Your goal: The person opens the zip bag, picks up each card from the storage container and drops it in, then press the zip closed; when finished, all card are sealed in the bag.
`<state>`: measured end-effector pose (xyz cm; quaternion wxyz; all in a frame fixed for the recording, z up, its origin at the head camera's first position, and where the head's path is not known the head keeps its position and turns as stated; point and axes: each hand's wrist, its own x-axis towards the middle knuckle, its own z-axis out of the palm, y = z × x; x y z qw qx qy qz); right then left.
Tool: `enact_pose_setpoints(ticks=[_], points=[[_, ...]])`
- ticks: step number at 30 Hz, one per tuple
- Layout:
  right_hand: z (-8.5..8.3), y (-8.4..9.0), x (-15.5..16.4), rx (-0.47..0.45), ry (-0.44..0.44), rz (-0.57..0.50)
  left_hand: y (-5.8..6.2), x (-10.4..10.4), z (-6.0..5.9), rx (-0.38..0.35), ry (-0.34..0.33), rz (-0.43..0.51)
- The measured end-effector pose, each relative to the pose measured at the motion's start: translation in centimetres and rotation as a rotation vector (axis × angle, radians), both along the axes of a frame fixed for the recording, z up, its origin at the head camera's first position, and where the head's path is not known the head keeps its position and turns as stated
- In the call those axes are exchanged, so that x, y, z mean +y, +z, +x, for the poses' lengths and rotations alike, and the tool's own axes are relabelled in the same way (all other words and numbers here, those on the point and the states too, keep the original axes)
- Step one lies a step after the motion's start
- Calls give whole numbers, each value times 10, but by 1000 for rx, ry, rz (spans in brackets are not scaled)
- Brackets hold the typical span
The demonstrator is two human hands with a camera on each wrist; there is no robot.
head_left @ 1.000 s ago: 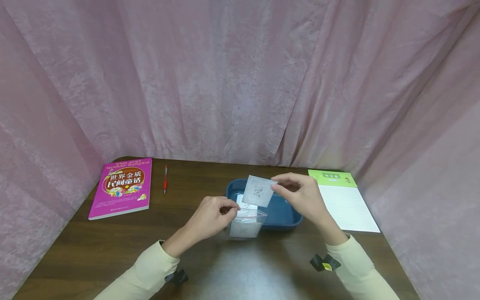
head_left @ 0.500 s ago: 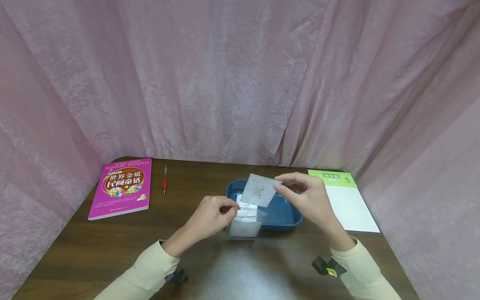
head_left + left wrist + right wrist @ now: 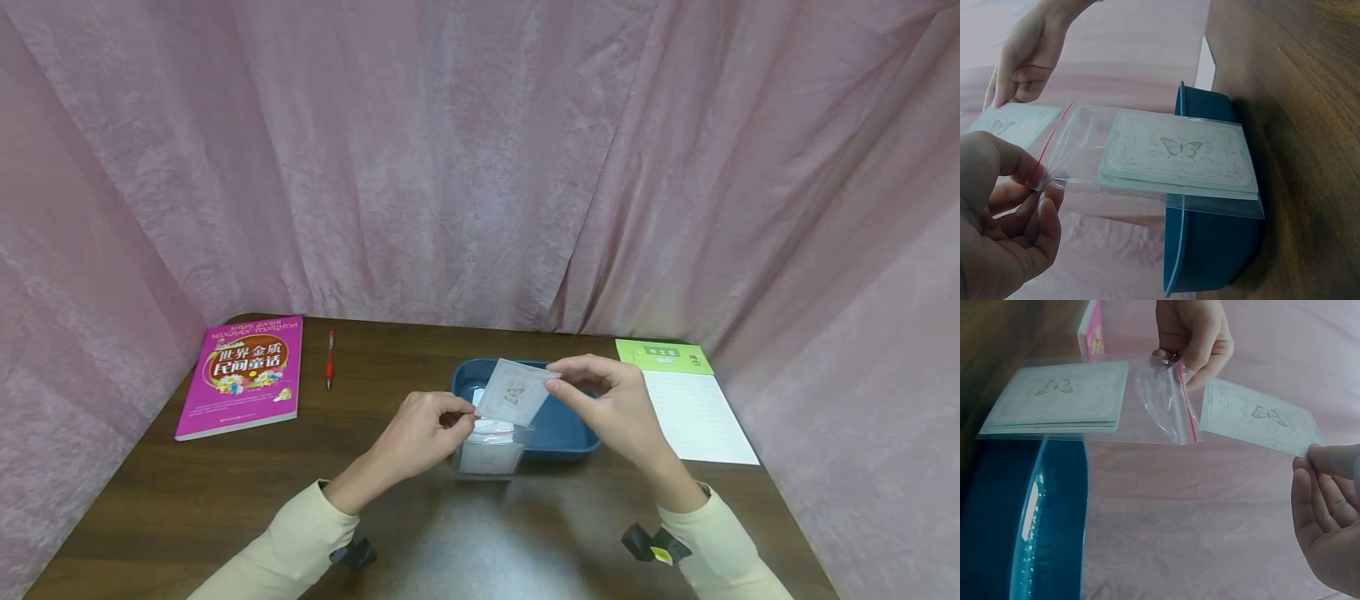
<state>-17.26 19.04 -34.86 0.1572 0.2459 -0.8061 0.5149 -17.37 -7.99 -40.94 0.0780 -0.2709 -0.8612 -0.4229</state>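
Left hand (image 3: 420, 433): grip pinching the bag (image 3: 491, 446) mouth, cards inside, over the bench (image 3: 225, 492)
Right hand (image 3: 611, 404): grip pinching a card (image 3: 516, 392) just above the bag
Tray (image 3: 562, 429): behind the bag

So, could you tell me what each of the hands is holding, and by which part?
Left hand pinches the clear zip bag at its red-striped mouth corner. Right hand pinches the loose butterfly card at one corner.

Bench layout around the tray
The tray (image 3: 577, 429) sat mid-bench (image 3: 187, 492); book (image 3: 243, 375) and pen (image 3: 331, 358) lay to its left, notepad (image 3: 690, 404) to its right, bag (image 3: 491, 446) before it.
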Motion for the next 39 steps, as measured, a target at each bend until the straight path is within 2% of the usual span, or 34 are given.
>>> enact_pose_setpoints(ticks=[15, 30, 39], points=[[-2, -14, 0, -36, -9, 11, 0, 0, -1, 15, 8, -9], [3, -20, -2, 11, 9, 65, 0, 1, -2, 17, -1, -16], [4, -31, -7, 18, -27, 137, 1, 1, -2, 29, 5, -6]])
